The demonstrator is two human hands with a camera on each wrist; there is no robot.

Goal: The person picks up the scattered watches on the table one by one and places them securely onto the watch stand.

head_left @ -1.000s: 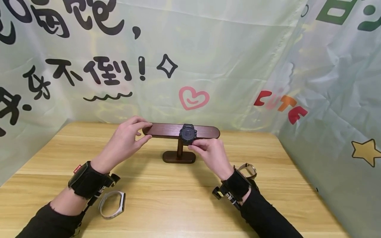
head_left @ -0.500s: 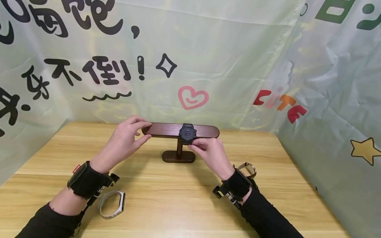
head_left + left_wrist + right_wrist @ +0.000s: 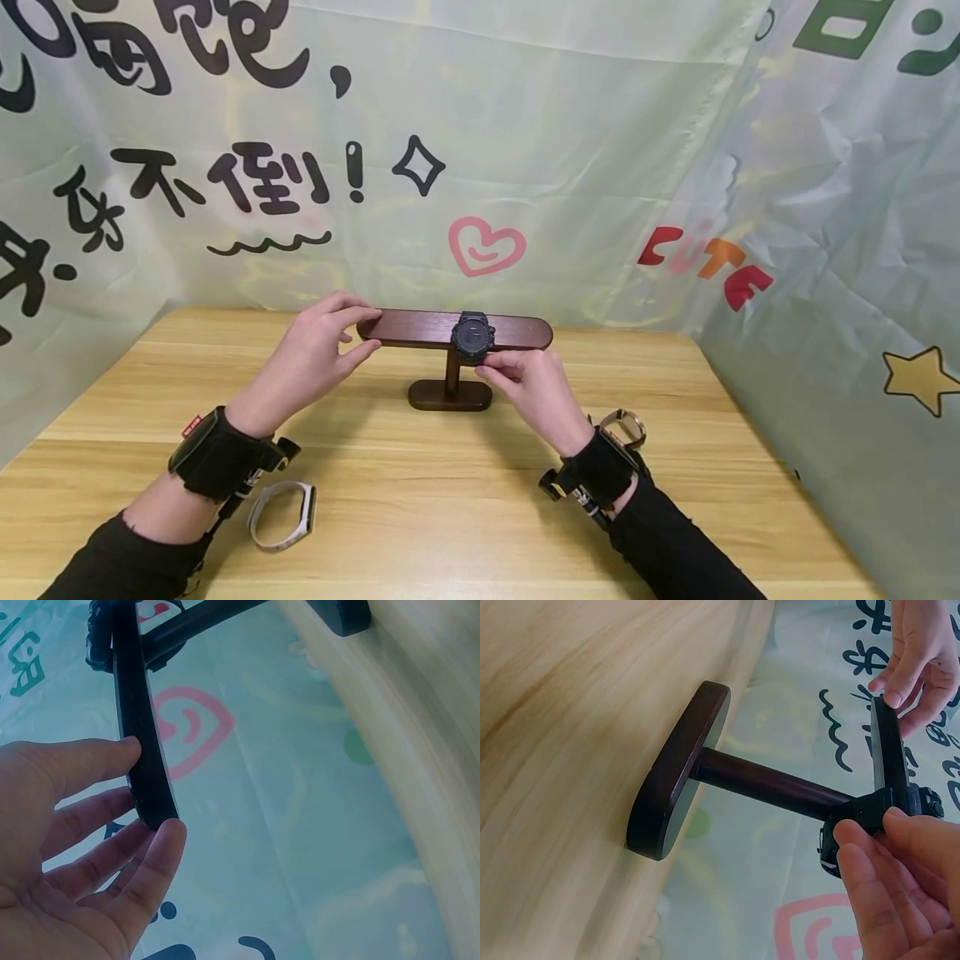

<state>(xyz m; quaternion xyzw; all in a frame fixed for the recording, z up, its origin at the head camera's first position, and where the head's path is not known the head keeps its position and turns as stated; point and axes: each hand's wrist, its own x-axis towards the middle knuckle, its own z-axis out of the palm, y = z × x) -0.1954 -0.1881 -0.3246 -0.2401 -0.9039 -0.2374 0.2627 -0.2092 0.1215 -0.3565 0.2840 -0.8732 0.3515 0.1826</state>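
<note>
A dark brown wooden watch stand (image 3: pixel 408 327) stands upright on the table, its crossbar level above a rounded base. Just right of the post, a black watch (image 3: pixel 473 336) wraps the crossbar, dial toward me. My left hand (image 3: pixel 318 346) holds the crossbar's left end between thumb and fingers; in the left wrist view the fingers (image 3: pixel 154 870) reach round that end. My right hand (image 3: pixel 536 387) pinches the watch's strap below the dial. From the right wrist view, the strap (image 3: pixel 870 810) passes under the bar, with thumb and fingertips on it.
A white fitness band (image 3: pixel 281 517) lies on the wooden table (image 3: pixel 420 517) near my left forearm. A gold-toned watch (image 3: pixel 628 429) lies beside my right wrist, partly covered by it. A printed cloth backdrop (image 3: pixel 585 167) closes off the back and right sides.
Both hands keep their places on the stand and the watch. My right wrist has shifted very slightly to the right.
</note>
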